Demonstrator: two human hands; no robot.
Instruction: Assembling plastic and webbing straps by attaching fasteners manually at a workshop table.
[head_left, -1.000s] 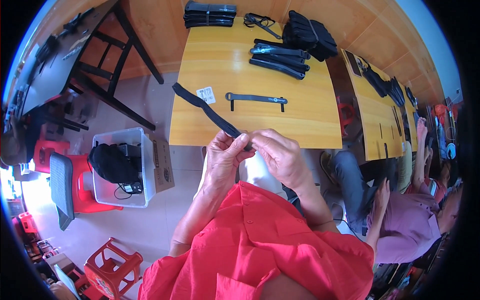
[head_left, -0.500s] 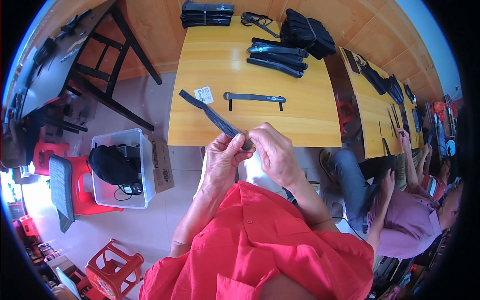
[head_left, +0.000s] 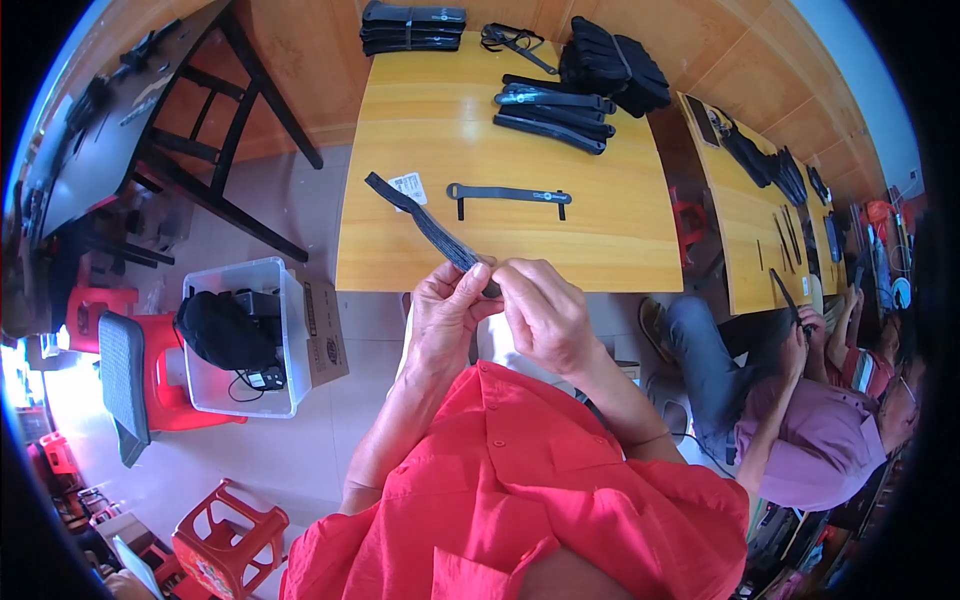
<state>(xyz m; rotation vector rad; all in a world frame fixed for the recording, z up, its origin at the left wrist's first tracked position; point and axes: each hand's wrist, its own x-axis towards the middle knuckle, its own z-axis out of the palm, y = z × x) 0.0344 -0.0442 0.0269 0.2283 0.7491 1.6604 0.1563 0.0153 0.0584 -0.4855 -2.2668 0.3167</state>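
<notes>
Just over the near edge of the wooden table point(head_left: 400, 268), a dark grey fabric strap point(head_left: 436, 232) is held up at a slant, its free end reaching far left over the tabletop. My left hand point(head_left: 446, 308) is closed round its near end, thumb on top. The fingers of my right hand point(head_left: 540, 308) pinch together at that same end, which they partly hide. Another strap point(head_left: 510, 194), with a loop at its left end, lies flat beyond my hands across two short black strips. Part of a white label point(head_left: 410, 186) shows behind the held strap.
Bundled straps point(head_left: 414, 28), a loose strap pile point(head_left: 555, 115) and a black tied bundle point(head_left: 615, 68) lie at the table's far side. A clear plastic bin point(head_left: 292, 340) stands left, near a red stool point(head_left: 230, 535). A co-worker in purple point(head_left: 815, 440) sits at the right-hand table point(head_left: 745, 240).
The held strap's free end has shifted slightly right, now overlapping the label. My hands stay nearly in place. The co-worker's hands have come together, with a dark strip at them.
</notes>
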